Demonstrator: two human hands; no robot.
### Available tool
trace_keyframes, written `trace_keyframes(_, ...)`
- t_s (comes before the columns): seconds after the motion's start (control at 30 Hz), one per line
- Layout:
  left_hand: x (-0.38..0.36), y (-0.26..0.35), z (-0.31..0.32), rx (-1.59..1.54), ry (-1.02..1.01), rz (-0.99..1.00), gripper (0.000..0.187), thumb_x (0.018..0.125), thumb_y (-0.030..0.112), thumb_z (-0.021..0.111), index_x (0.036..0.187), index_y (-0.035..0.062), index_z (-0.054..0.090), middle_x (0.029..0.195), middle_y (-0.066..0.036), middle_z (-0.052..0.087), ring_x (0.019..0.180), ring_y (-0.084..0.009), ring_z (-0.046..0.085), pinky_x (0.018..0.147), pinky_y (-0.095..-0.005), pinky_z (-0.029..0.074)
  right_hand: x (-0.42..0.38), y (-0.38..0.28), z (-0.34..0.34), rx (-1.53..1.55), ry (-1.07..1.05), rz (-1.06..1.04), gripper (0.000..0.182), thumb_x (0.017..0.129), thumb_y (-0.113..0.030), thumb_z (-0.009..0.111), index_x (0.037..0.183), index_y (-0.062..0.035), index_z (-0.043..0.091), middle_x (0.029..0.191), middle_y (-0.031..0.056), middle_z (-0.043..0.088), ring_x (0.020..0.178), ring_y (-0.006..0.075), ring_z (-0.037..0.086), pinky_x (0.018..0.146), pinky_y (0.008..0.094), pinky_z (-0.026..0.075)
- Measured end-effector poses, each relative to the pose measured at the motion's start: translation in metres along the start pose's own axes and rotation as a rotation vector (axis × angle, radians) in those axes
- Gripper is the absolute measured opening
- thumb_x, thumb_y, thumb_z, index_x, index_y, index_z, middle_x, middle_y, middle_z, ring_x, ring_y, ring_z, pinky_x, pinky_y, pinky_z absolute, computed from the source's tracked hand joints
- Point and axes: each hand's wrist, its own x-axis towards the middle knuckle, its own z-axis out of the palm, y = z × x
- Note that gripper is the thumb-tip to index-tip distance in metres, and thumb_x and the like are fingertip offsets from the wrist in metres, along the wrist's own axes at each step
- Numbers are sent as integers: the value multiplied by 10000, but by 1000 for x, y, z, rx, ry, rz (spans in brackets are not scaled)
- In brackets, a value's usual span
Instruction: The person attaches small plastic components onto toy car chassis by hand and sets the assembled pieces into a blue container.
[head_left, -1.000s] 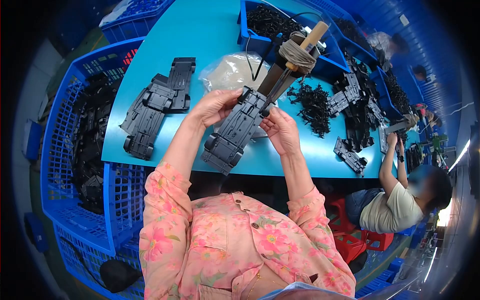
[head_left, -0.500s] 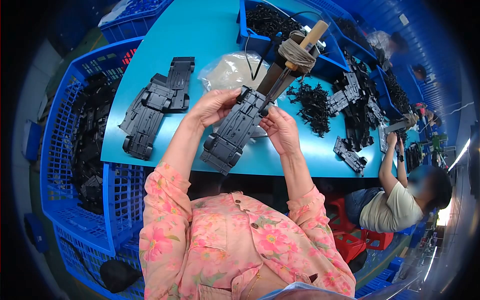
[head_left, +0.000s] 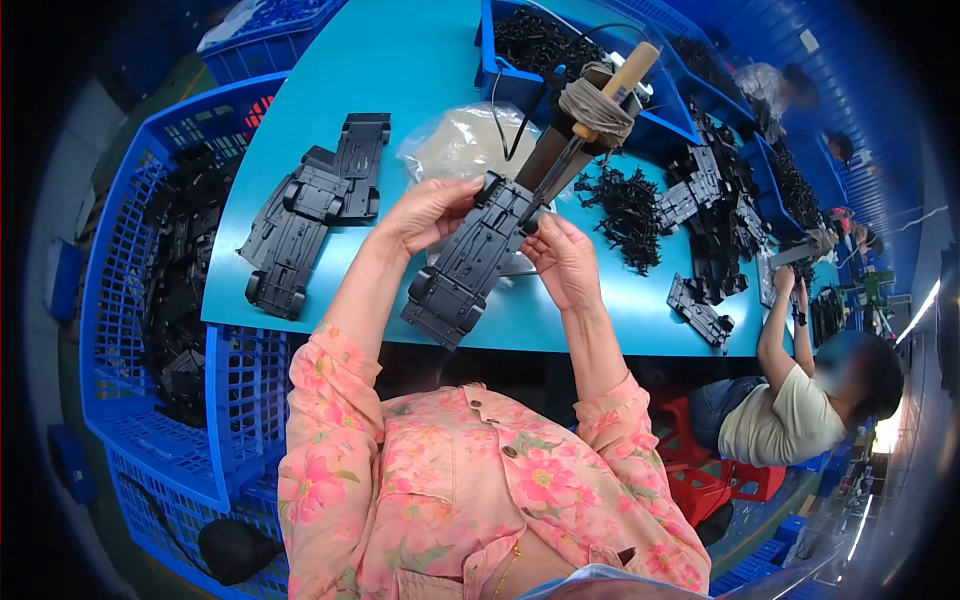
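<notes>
A black plastic toy car chassis [head_left: 468,258] is held between my two hands, tilted, its far end up against the tip of a soldering iron [head_left: 622,82]. My left hand [head_left: 437,212] grips the chassis at its upper left corner. At the opposite edge, my right hand [head_left: 563,255] pinches the chassis near its upper right corner. The wooden-handled iron is wrapped in cloth and rests on a brown stand [head_left: 541,160]. Behind my left hand lies a clear plastic bag [head_left: 462,138]. Several finished-looking chassis [head_left: 290,240] lie stacked to the left.
Blue crates of black parts stand left [head_left: 105,290] and at the back [head_left: 490,75]. Small black pieces [head_left: 625,212] lie heaped right of the iron, beside more chassis [head_left: 700,310]. A co-worker [head_left: 785,415] sits at the right along the table edge [head_left: 600,345].
</notes>
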Motion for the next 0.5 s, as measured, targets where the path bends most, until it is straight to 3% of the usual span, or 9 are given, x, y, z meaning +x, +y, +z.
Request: trace_keyframes(0.5, -1, -1, 2, -17, 25, 5, 239, 827, 240, 628, 947, 34, 616, 840, -16, 628, 727, -67, 600, 618, -187, 511, 0, -1, 1, -27, 8, -3, 223, 846, -155, 596, 973, 26, 579, 847, 59, 614, 742, 127, 580, 709, 262, 473)
